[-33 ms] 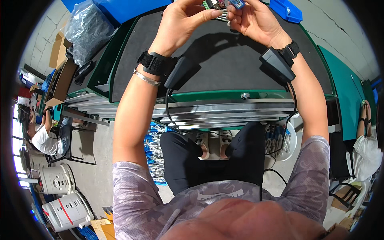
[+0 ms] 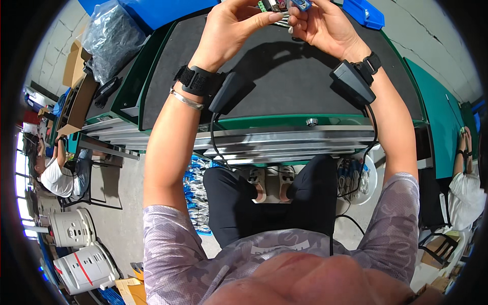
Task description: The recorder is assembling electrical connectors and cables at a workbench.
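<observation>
Showing hardly any change from the earlier frame: keeping both arms in the same pose over the dark mat (image 2: 290, 99), with no clear shift anywhere. Holding a blue connector (image 2: 302, 4) in the right hand (image 2: 328, 30), between twelve and one o'clock, with the lower fingers curled in narrowly. Bending the left hand (image 2: 223, 38) inward at twelve o'clock, thumb stretched alongside a small green-and-black part (image 2: 262, 6); cannot tell whether gripping it or merely touching it. Showing pale cable ends (image 2: 284, 22) between the two hands, just below the connector.

Losing the tops of connector, part and several fingers to the upper edge at twelve o'clock. Too small and crowded to make out how connector, part and cable ends meet, if at all. Cut off likewise at the top of the blue tray (image 2: 363, 14), between one and two o'clock. Hidden partly by the left forearm and leg, around the cable bundles (image 2: 197, 193) between seven and eight o'clock. Blurred by wrinkles inside the plastic bag (image 2: 109, 38), between ten and eleven o'clock.
</observation>
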{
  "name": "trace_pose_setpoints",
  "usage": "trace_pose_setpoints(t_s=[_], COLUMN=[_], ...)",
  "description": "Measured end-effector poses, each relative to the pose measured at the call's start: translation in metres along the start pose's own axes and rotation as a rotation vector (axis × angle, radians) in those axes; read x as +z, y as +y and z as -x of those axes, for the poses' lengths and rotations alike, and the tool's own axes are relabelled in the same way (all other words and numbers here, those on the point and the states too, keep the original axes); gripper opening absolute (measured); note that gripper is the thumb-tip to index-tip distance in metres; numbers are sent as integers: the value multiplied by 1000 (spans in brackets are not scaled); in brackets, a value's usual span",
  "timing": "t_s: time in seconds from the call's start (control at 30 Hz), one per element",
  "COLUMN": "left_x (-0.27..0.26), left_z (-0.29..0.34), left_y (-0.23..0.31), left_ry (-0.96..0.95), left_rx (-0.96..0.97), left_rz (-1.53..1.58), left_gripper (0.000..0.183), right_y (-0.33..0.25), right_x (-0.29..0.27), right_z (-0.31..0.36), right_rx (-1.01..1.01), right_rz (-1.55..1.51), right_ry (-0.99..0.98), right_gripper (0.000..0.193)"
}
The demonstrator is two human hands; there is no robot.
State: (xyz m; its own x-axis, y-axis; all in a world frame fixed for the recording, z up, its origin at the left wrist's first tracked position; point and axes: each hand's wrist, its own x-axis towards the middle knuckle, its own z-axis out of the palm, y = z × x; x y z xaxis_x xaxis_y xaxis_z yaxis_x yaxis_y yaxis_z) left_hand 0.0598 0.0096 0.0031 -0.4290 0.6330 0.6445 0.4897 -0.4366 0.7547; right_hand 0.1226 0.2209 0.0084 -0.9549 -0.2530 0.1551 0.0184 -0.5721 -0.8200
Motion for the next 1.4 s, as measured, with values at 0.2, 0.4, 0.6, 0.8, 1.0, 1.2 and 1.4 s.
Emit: trace_pose_setpoints(t_s=[0.2,0.4,0.6,0.8,1.0,1.2,1.4], left_x=[2,4,3,7,10,8,7], left_z=[0,1,1,3,4,5,5], left_y=[4,9,5,11,14,12,14], left_ry=[-9,19,35,78,117,144,156], left_rx=[-1,-17,-16,-53,-47,-21,50], left_rz=[-80,-131,-135,-224,-367,-522,-653], left_gripper=[41,41,41,41,42,43,41], right_y=[1,4,8,10,11,13,16], right_x=[3,7,5,5,5,13,18], right_z=[0,1,-1,-2,-2,1,2], right_rx=[1,-9,-48,-54,-79,-128,-178], right_rz=[-1,28,39,52,89,185,268], right_ry=[-45,0,-4,8,21,83,89], right_gripper=[34,33,30,31,32,33,34])
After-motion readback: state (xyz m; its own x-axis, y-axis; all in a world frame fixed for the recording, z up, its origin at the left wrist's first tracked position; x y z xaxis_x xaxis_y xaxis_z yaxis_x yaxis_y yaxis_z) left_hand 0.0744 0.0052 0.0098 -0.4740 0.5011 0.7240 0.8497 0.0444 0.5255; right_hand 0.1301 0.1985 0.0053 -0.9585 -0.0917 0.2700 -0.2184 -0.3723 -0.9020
